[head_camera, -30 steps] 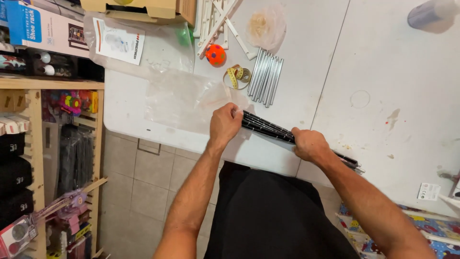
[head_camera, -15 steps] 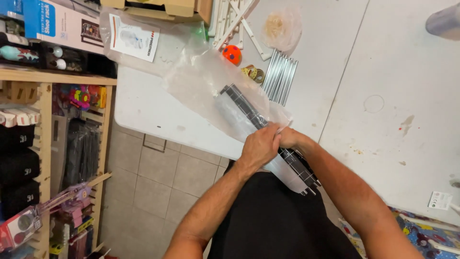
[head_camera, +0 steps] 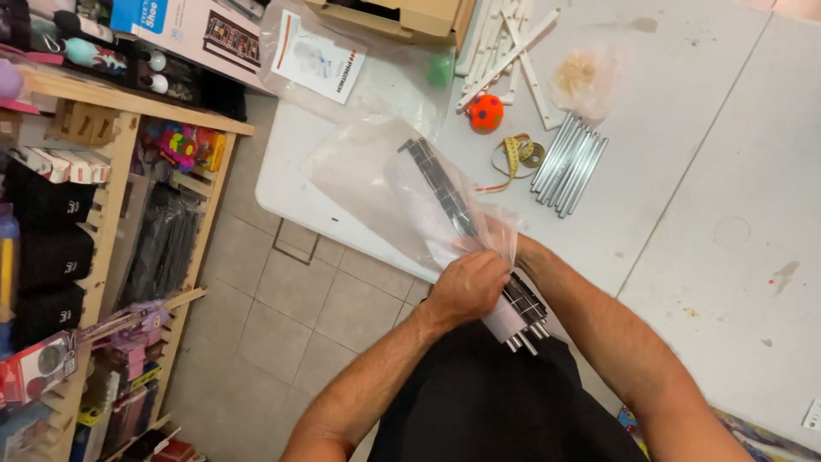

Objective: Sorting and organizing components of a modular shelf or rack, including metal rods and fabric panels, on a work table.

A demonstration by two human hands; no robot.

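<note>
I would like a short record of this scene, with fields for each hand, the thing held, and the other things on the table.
left hand: grips the clear plastic bag around the bundle
right hand: hidden behind the left hand and bag
held thing: bundle of dark rods, metal ends sticking out below
clear plastic bag: covers the bundle's upper part
table: white, holds silver rods, measuring tape, orange ball, white slats

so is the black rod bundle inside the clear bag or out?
Mostly in. The black rod bundle runs inside the clear plastic bag; its metal ends stick out below the left hand. The right hand is hidden.
</note>
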